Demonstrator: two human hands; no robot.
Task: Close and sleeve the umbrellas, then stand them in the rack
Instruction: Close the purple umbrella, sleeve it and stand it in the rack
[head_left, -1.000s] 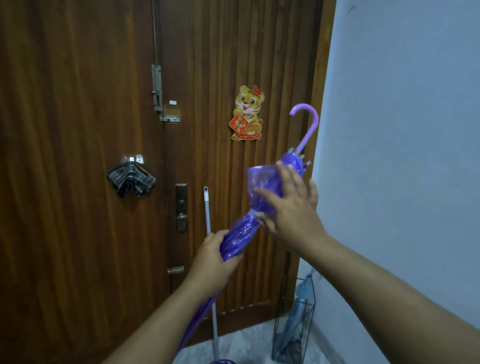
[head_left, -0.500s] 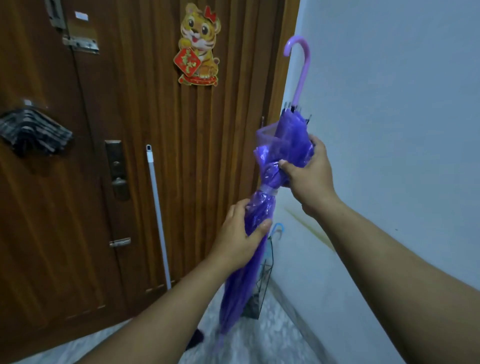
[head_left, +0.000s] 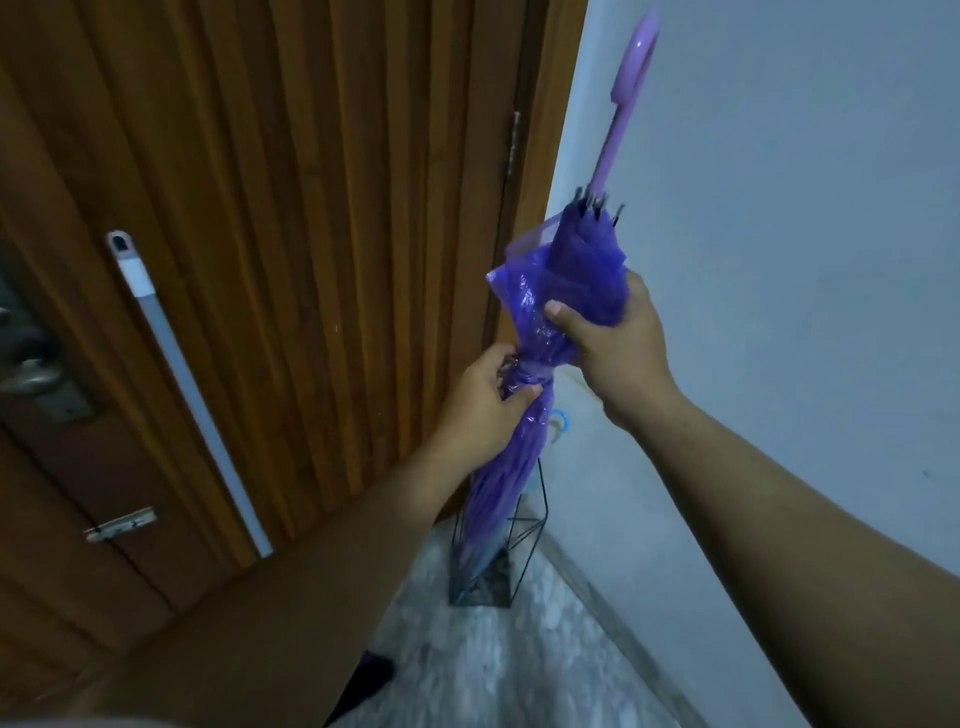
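Holding the purple umbrella (head_left: 524, 447) up near the corner, between the wooden door (head_left: 291, 208) and the pale wall (head_left: 779, 260), the person has both hands on it. It is closed and inside a thin see-through sleeve (head_left: 524, 306), with the hook handle (head_left: 631, 78) pointing up. Its low end looks to be dipping into the black wire rack (head_left: 524, 530) on the floor, though I cannot tell if it touches the bottom. The umbrella looks light and long, with a stiff stick inside and soft cloth around it. The sleeve looks thin, crinkly and slippery, so it may slide if held loosely. The best places to hold are the tied middle and the thick top part. The left hand (head_left: 483, 405) has its fingers curled tight around the tied middle. The right hand (head_left: 613, 338) wraps its fingers and thumb around the thick top, squeezing cloth and sleeve together. A blue handle (head_left: 561, 421) peeks out just behind.
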